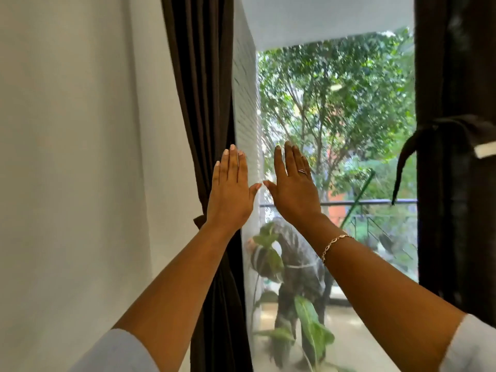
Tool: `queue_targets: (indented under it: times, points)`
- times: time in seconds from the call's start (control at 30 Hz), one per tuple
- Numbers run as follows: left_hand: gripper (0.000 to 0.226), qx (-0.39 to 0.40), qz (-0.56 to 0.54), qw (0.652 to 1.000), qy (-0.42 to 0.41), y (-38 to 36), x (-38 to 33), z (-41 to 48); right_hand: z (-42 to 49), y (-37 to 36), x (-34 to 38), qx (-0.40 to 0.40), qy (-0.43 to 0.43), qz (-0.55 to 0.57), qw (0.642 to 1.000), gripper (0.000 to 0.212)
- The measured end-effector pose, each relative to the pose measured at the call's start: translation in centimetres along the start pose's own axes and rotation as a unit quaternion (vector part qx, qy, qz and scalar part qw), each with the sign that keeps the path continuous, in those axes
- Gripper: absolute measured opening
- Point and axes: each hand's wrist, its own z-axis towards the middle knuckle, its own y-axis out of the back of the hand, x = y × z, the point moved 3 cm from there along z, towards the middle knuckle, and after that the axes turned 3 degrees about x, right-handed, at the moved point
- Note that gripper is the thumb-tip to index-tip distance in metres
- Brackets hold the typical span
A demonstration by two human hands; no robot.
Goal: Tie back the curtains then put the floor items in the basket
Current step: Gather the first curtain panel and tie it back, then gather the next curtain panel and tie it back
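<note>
Two dark brown curtains frame a glass window. The left curtain [200, 84] hangs gathered beside the white wall, cinched at its waist by a tie [199, 221]. The right curtain [456, 76] is bunched at the right edge, with a dark tie-back [440, 130] knotted round it and a loose end drooping. My left hand [230, 191] is raised flat with straight fingers in front of the left curtain's edge. My right hand [294, 186], wearing a ring and a bracelet, is raised flat before the glass. Both hold nothing. No floor items or basket are in view.
A white wall [80, 157] fills the left side. Through the window glass [335, 116] I see trees, a balcony railing [375, 202], leafy plants [311, 326] and a person bending over on the balcony.
</note>
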Motion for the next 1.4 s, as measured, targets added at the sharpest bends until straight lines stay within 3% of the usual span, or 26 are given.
queue_targets:
  times: [0.27,0.57,1.07,1.4]
  points:
    - [0.067,0.126,-0.056,0.989,-0.055,-7.5,-5.3,-9.2,-11.8,-4.3,-4.0,0.136,-0.086,-0.055,0.985,0.072]
    - [0.070,0.190,-0.173,0.959,-0.117,-11.7,-14.9,-15.4,-23.3,-3.1,-8.7,0.213,-0.155,-0.134,0.955,0.072]
    - [0.072,0.187,-0.250,0.927,-0.209,-9.5,-31.1,-18.0,-33.4,8.0,-19.2,0.200,-0.264,-0.223,0.917,0.067]
    - [0.075,0.145,-0.241,0.943,-0.181,-7.3,-38.4,-14.1,-32.2,13.4,-27.2,0.190,-0.222,-0.230,0.928,0.066]
